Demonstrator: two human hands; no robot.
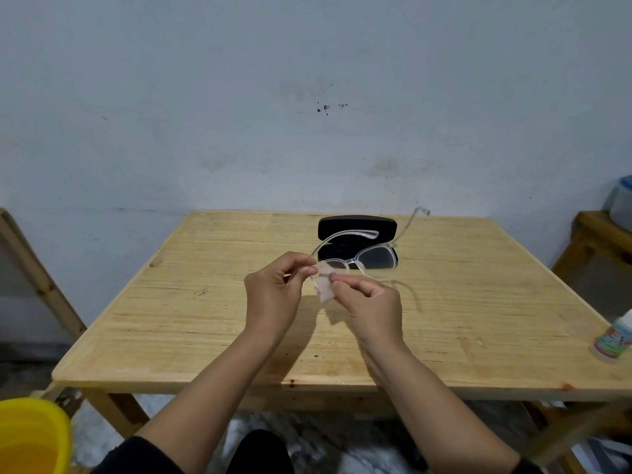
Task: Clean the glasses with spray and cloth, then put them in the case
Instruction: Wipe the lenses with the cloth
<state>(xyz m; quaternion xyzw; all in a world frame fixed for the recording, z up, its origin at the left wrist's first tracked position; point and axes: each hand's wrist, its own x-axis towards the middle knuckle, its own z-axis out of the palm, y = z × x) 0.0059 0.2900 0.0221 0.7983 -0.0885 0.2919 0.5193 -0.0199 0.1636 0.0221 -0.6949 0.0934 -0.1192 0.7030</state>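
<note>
Clear-framed glasses [376, 260] hang in the air above the middle of the wooden table [191, 323], temples unfolded and pointing away from me. My left hand [273, 295] pinches the left corner of the frame. My right hand [371, 304] presses a small pale pink cloth [324, 289] against the left lens. Behind the glasses a black case [355, 227] lies open near the table's far edge. A white spray bottle [614, 338] with a printed label stands at the table's right edge.
A pale wall stands right behind the table. A yellow bucket [30, 436] sits on the floor at lower left. A wooden frame [41, 278] leans at the left. Another wooden stand [598, 241] with a container on it is at the right.
</note>
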